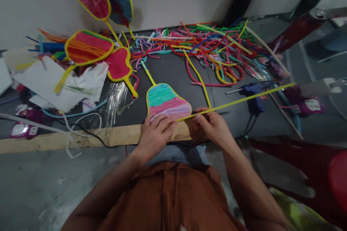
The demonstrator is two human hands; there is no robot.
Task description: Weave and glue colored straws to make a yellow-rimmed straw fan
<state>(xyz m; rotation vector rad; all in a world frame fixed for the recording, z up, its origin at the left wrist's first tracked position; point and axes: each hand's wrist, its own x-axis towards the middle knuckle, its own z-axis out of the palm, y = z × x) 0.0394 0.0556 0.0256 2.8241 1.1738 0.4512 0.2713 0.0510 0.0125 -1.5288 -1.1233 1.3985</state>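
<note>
Panel (169,98) mostly beyond hands (157,130), yellow strip (244,100) spanning both

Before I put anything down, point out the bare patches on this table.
Bare: behind the teal-pink panel, left of the loose yellow stem; and between that stem and the blue glue gun. Crowded: the back, under heaped pipe cleaners, and the left, with papers.

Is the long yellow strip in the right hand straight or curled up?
Straight: the yellow strip runs in one line from the right hand past the blue glue gun.
</note>
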